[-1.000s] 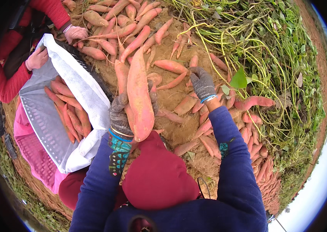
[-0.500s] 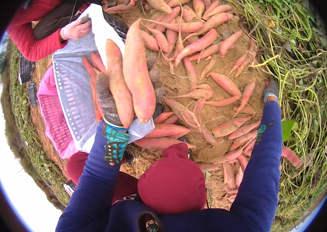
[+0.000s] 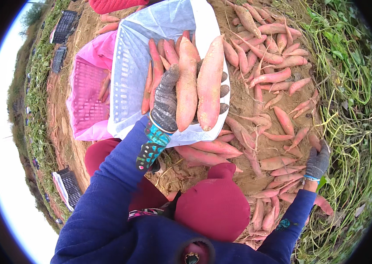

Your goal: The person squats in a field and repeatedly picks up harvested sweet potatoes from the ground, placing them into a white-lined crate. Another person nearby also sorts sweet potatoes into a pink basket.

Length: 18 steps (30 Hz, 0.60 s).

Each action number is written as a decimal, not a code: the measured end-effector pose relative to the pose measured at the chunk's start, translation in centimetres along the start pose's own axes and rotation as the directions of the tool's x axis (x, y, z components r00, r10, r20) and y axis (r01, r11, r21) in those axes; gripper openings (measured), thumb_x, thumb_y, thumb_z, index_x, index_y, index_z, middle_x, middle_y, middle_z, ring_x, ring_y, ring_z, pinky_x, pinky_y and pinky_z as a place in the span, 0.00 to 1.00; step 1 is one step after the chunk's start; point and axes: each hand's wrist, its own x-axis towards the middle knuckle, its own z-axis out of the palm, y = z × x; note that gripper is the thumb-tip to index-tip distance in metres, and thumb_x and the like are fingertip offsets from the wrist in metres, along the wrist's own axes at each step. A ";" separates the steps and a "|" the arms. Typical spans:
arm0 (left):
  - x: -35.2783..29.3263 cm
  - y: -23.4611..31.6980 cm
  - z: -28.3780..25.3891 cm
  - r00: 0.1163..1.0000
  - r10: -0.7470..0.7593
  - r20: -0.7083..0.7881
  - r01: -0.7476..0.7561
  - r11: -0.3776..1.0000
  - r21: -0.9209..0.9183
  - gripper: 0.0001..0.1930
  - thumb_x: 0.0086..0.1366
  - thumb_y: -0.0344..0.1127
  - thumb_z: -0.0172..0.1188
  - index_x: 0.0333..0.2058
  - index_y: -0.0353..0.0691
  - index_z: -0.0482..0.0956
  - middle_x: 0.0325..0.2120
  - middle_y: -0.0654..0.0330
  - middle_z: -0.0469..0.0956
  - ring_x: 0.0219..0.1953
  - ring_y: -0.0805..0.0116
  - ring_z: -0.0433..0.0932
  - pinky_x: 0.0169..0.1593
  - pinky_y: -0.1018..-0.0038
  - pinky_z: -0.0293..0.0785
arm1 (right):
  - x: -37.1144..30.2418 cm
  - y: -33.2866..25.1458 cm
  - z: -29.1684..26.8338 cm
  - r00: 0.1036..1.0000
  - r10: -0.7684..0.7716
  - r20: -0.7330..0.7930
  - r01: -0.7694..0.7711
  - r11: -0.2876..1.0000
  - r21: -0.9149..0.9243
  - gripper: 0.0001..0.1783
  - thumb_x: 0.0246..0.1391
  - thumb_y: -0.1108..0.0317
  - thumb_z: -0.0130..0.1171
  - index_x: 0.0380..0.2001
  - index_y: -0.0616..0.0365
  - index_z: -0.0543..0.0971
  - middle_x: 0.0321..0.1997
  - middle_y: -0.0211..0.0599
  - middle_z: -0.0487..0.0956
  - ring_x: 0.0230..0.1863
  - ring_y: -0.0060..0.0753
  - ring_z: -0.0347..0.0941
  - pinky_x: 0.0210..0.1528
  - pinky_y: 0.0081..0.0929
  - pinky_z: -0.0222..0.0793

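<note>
Two long pink sweet potatoes, one point(image 3: 187, 86) beside the other point(image 3: 211, 83), rest in my left hand point(image 3: 166, 101), which wears a dark striped glove with its fingers closed round them from beneath. They are held over a basket lined with a white sheet point(image 3: 124, 83), where several more sweet potatoes point(image 3: 156, 66) lie. Far out to the right, my right hand point(image 3: 318, 163), also gloved, closes its fingers on a smaller sweet potato point(image 3: 314, 141) at the edge of the vines; part of that grip is hidden.
Many sweet potatoes point(image 3: 274, 77) lie heaped and scattered on sandy soil between my hands. Green vines point(image 3: 353, 110) run along the right. A pink-lined basket point(image 3: 85, 94) stands left of the white one. Dark crates point(image 3: 65, 26) sit farther left. A co-worker's red sleeve point(image 3: 113, 5) shows at the top.
The view has shifted, showing more of the white-lined basket. The co-worker's hand has left the sheet's edge and is out of view. My right hand has come nearer and shows more fully.
</note>
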 end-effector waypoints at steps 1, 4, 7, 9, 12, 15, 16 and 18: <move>-0.7 1.5 -1.2 1.000 0.005 -0.009 -0.005 1.000 0.011 0.27 0.66 0.53 0.48 0.59 0.46 0.63 0.45 0.57 0.73 0.43 0.63 0.72 0.44 0.69 0.71 | -1.4 -2.7 -2.0 1.000 0.018 -0.019 -0.012 0.957 0.290 0.19 0.51 0.80 0.56 0.49 0.67 0.74 0.48 0.49 0.77 0.49 0.39 0.74 0.54 0.32 0.68; -2.2 6.2 -4.9 0.998 0.026 -0.066 -0.023 0.999 0.037 0.27 0.66 0.52 0.50 0.58 0.45 0.64 0.45 0.56 0.74 0.45 0.61 0.73 0.46 0.68 0.71 | -4.3 -10.4 -7.1 0.996 0.010 -0.092 0.046 0.805 0.592 0.24 0.48 0.83 0.60 0.51 0.65 0.71 0.52 0.44 0.75 0.52 0.36 0.72 0.56 0.31 0.67; -2.2 9.8 -8.7 0.988 0.032 -0.153 -0.023 0.998 0.061 0.27 0.66 0.52 0.51 0.58 0.44 0.65 0.45 0.56 0.74 0.46 0.60 0.73 0.48 0.67 0.71 | -4.9 -18.3 -9.3 0.999 -0.050 -0.019 0.044 0.589 0.807 0.27 0.45 0.83 0.63 0.51 0.64 0.71 0.54 0.42 0.74 0.53 0.36 0.72 0.56 0.32 0.68; -1.4 10.8 -11.0 0.982 0.021 -0.189 -0.011 0.998 0.055 0.26 0.65 0.52 0.51 0.57 0.44 0.66 0.46 0.55 0.74 0.48 0.58 0.73 0.49 0.66 0.72 | -3.3 -23.8 -8.7 0.968 -0.251 -0.013 0.180 0.655 0.734 0.25 0.44 0.79 0.67 0.48 0.62 0.74 0.49 0.40 0.77 0.49 0.32 0.73 0.51 0.30 0.71; 1.8 11.4 -14.2 0.973 0.002 -0.232 0.008 0.999 0.039 0.26 0.65 0.51 0.52 0.56 0.43 0.67 0.46 0.55 0.74 0.49 0.57 0.73 0.51 0.65 0.72 | -0.6 -32.2 -4.5 0.927 -0.372 0.036 0.203 0.582 0.787 0.23 0.48 0.74 0.66 0.48 0.62 0.74 0.45 0.38 0.77 0.44 0.25 0.74 0.43 0.20 0.71; 5.3 12.4 -17.9 0.959 0.064 -0.276 -0.036 0.994 0.106 0.21 0.65 0.46 0.53 0.54 0.44 0.69 0.46 0.56 0.75 0.49 0.59 0.73 0.51 0.65 0.72 | -0.1 -37.6 -1.0 0.798 -0.597 0.083 0.340 0.561 0.755 0.25 0.50 0.76 0.63 0.52 0.62 0.71 0.48 0.38 0.76 0.43 0.28 0.75 0.44 0.23 0.72; 6.0 12.7 -19.0 0.974 0.093 -0.206 -0.069 0.990 0.123 0.19 0.66 0.43 0.53 0.53 0.44 0.71 0.45 0.58 0.75 0.48 0.61 0.74 0.51 0.66 0.72 | -0.4 -38.3 -0.7 0.770 -0.615 0.172 0.345 0.627 0.698 0.23 0.50 0.76 0.63 0.51 0.62 0.72 0.47 0.38 0.77 0.43 0.29 0.75 0.44 0.24 0.72; 5.5 14.1 -21.2 0.957 0.192 -0.219 0.058 0.611 0.790 0.16 0.66 0.42 0.53 0.51 0.47 0.71 0.44 0.63 0.75 0.45 0.67 0.74 0.48 0.67 0.72 | -1.6 -37.9 -1.4 0.671 -0.726 0.148 0.506 0.595 0.624 0.19 0.49 0.75 0.63 0.47 0.62 0.75 0.43 0.39 0.78 0.41 0.30 0.76 0.43 0.25 0.72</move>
